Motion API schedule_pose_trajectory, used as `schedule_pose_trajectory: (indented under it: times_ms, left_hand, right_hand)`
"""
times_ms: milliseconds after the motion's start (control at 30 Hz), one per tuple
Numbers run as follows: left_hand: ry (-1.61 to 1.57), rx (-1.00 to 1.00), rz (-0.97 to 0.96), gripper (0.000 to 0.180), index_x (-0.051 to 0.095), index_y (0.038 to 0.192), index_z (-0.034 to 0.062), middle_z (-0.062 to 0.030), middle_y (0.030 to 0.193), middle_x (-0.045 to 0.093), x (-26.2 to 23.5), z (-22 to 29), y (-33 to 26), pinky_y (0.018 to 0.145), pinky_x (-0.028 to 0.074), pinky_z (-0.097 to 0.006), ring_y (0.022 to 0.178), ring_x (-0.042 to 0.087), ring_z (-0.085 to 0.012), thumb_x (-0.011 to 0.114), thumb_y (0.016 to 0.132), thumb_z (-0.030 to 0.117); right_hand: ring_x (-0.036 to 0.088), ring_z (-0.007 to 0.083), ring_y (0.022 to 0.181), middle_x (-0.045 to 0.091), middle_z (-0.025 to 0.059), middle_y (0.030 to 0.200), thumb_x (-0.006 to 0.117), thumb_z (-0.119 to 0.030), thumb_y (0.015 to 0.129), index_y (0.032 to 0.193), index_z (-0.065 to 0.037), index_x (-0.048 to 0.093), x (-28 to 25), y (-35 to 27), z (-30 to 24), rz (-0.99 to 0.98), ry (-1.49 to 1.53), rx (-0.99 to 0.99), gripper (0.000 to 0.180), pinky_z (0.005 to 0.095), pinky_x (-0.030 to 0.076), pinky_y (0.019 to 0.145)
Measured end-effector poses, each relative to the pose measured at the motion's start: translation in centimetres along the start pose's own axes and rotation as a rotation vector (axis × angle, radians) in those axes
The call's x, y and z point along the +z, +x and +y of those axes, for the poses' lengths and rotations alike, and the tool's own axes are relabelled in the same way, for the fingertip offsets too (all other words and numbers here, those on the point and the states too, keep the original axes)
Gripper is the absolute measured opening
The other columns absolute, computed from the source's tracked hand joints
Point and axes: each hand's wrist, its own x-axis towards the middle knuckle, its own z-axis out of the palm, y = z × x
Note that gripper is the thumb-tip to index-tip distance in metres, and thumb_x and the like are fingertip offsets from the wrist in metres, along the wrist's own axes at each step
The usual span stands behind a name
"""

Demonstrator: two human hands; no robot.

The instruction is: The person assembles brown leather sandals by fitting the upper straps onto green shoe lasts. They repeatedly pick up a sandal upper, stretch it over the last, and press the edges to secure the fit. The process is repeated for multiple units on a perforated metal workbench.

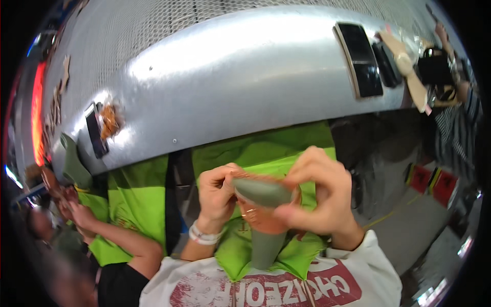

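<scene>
In front of my chest is a grey-green shoe last (267, 250), its wide end up and its narrow part pointing down toward my apron. A shiny orange-brown shoe upper (261, 217) wraps around the wide end, leaving a green oval face bare. My left hand (217, 192) pinches the upper's edge at the left side of that face. On the opposite side, my right hand (322, 192) grips the upper, thumb low on its front and fingers bent over the far rim. Some blur hides the exact fingertip contact.
A curved metal table (230, 77) spans ahead, bordered by a mesh surface (117, 48). On it lie a phone (360, 59), tan strips (404, 61), another phone (96, 130) and a wrapped orange-brown item (108, 122). At left, a co-worker's hands (76, 212) work near another green last (74, 161).
</scene>
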Motion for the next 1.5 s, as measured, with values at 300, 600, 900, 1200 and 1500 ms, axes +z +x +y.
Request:
schedule_pose_trajectory:
  times_ms: [300,600,900,1200,1500]
  left_hand:
    - [0.618,0.417,0.132,0.013,0.068,0.075,-0.0002,-0.0081,0.058,0.055,5.3,4.0,-0.9,0.044,0.036,-0.031,0.047,0.048,-0.0185,0.076,0.080,0.009]
    - [0.749,0.487,0.134,0.015,0.068,0.072,0.0016,-0.0066,0.057,0.059,3.7,4.5,-2.3,0.044,0.041,-0.030,0.045,0.053,-0.0180,0.078,0.079,0.011]
    - [-0.258,-0.549,-0.586,0.036,0.063,0.069,0.0035,0.0050,0.064,0.055,0.5,1.3,1.9,0.054,0.035,-0.021,0.059,0.045,-0.0035,0.081,0.081,0.032]
    - [0.736,0.470,-0.020,0.032,0.066,0.103,-0.0071,-0.0213,0.095,0.069,4.8,4.6,-3.0,0.076,0.055,-0.039,0.086,0.069,-0.0356,0.074,0.080,0.014]
    - [-0.049,-0.097,-0.294,0.042,0.057,0.119,-0.0075,-0.0192,0.117,0.065,1.0,2.4,-3.0,0.093,0.051,-0.035,0.108,0.064,-0.0235,0.072,0.083,0.009]
  right_hand:
    - [0.054,0.0131,0.075,0.057,0.0062,0.083,0.072,-0.057,0.079,0.087,0.002,0.060,-0.8,0.8,4.6,0.071,0.243,0.124,0.061,0.0249,0.042,0.067]
    - [0.049,0.0116,0.057,0.053,0.0026,0.063,0.082,-0.039,0.076,0.067,-0.003,0.053,1.4,1.6,5.4,0.101,0.275,0.007,0.047,0.0253,0.037,0.052]
    - [0.047,0.0150,0.053,0.052,0.0061,0.060,0.082,-0.037,0.071,0.064,-0.001,0.052,2.2,2.3,4.1,0.003,0.404,-0.143,0.048,0.0274,0.037,0.048]
    - [0.038,0.0079,0.063,0.059,0.0183,0.115,0.077,-0.043,0.072,0.117,0.006,0.054,1.8,2.1,5.7,-0.144,0.605,0.110,0.071,0.0235,0.034,0.055]
    - [0.049,0.0165,0.076,0.073,0.0214,0.088,0.081,-0.025,0.069,0.109,0.009,0.066,0.0,2.9,6.9,-0.463,0.779,0.001,0.054,0.0280,0.040,0.063]
